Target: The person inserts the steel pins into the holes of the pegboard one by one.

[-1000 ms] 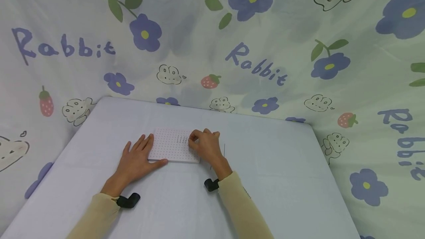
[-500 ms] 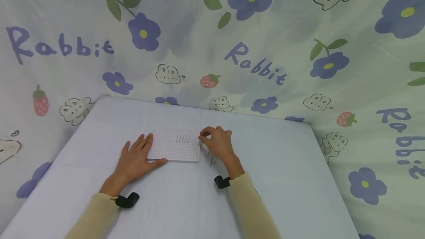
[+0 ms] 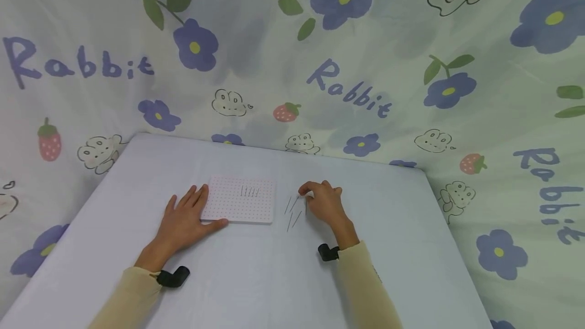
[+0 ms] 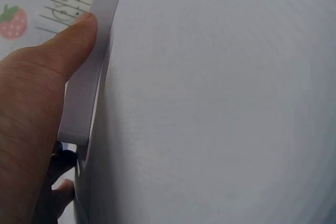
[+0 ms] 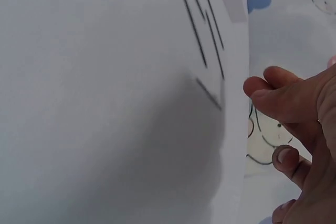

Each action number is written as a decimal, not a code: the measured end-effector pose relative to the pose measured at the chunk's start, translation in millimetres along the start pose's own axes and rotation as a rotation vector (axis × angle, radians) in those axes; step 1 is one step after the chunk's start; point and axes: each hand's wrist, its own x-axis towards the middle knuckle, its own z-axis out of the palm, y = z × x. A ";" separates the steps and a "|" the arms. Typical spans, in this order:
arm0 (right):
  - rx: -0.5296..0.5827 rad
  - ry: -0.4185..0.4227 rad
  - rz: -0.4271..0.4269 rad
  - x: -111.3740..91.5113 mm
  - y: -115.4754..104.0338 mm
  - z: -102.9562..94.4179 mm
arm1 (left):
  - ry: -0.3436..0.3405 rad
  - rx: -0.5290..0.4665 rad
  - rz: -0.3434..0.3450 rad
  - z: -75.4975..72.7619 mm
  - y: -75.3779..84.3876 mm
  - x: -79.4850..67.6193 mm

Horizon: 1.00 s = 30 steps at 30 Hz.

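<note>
A white board (image 3: 237, 208) with a grid of small dark dots lies on the table. Several thin dark sticks (image 3: 250, 191) stand in a row in its upper right part. My left hand (image 3: 183, 225) rests at the board's left side with straight fingers, the thumb along the front edge; in the left wrist view that thumb (image 4: 76, 40) lies on the rim. To the right of the board, my right hand (image 3: 325, 203) is over several loose thin sticks (image 3: 296, 219), index finger and thumb bent toward each other. No stick shows between the fingertips in the right wrist view.
The white table (image 3: 256, 278) carries the board and loose sticks. Behind its back edge hangs a cloth (image 3: 256, 65) printed with flowers and rabbits. A black wrist camera (image 3: 172, 277) sits at the left cuff, another black camera (image 3: 327, 253) at the right.
My right hand has moved off the row of standing sticks, rightward to above the loose sticks, and its fingertips have parted. The left hand stays against the board.
</note>
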 end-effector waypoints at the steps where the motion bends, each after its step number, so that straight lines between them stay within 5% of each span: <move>1: 0.001 -0.013 -0.001 -0.9 2.2 0.1 | 0.003 0.000 -0.001 -0.1 0.1 -0.1; 30: -0.056 -0.084 0.019 -4.3 19.0 2.2 | -0.020 -0.013 -0.007 3.0 -2.9 0.1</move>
